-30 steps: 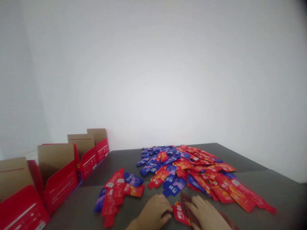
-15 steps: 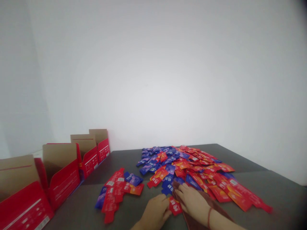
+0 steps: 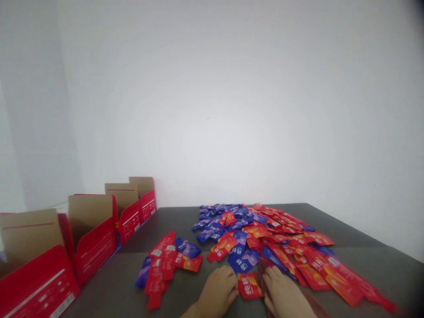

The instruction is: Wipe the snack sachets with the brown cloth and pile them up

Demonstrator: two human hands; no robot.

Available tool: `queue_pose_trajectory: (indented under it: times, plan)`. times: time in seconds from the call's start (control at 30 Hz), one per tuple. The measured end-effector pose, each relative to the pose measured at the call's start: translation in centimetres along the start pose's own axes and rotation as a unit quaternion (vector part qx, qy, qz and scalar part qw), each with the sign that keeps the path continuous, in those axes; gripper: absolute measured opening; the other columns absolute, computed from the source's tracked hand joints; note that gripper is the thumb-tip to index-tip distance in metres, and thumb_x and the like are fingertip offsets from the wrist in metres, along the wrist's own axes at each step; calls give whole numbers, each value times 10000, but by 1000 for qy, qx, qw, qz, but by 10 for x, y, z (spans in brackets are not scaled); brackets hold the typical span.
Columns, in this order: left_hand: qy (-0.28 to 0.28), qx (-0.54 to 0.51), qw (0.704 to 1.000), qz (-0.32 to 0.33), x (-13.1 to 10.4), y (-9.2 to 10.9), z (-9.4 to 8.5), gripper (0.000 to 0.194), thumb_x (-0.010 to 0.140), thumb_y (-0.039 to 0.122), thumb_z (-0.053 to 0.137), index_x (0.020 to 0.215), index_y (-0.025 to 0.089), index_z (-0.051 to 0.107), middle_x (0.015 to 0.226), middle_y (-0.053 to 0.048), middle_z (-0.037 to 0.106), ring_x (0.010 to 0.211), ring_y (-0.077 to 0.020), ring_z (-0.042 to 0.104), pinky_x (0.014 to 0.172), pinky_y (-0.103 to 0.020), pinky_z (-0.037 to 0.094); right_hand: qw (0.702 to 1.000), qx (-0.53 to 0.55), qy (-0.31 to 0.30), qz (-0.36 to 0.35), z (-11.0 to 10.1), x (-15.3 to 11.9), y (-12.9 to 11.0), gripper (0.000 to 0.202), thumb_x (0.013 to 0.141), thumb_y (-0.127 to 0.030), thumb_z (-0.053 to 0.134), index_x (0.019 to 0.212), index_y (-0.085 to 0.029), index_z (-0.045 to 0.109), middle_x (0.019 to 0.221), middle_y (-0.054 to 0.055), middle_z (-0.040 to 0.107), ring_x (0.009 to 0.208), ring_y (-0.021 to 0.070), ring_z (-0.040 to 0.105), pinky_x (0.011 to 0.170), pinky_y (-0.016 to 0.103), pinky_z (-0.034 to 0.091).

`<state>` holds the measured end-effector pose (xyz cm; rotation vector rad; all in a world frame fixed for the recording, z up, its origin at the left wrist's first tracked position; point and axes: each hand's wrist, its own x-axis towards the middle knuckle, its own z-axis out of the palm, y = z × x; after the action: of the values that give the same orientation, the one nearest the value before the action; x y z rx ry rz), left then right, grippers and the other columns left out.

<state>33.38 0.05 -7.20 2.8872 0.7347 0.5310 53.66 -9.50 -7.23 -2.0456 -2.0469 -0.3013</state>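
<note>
My left hand has its fingers curled at the left end of a red sachet with an orange print, apparently gripping it. Close on the other side, my right hand closes over a brown, bag-like piece, whose edge shows past the fingertips; most of it is covered by the hand. The red sachet's right end meets this brown edge. Just beyond the hands lies a blue sachet, at the near end of a large heap of red sachets and blue sachets.
A smaller group of red and blue sachets lies left of my hands on the dark table. Several open red cartons with brown inner flaps line the left side. A white wall stands behind the table.
My right hand has shifted right with the brown piece, uncovering more of the red and blue sachets. The red sachet between my hands has turned flatter and moved right. The camera view has shifted slightly.
</note>
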Motion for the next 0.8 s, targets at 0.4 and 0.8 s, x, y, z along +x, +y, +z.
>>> queue_pose_trajectory:
  times: [0.4,0.8]
  plan:
    - [-16,29,999,36,0,-1,-5,94,889,223,608,983,223,596,1019,-3,643,946,-178,548,888,-312,392,991,51,-55,-115,-20,-6,1,460,851,-222,521,1304,-289,565,1327,36,589,1192,273,520,974,427,431]
    - [7,54,998,23,4,-1,2,204,906,159,541,1089,226,601,1030,-15,652,938,-183,553,884,-314,404,994,-67,80,-28,22,5,-11,346,815,-38,464,1024,-170,706,1047,92,696,939,253,612,831,379,464]
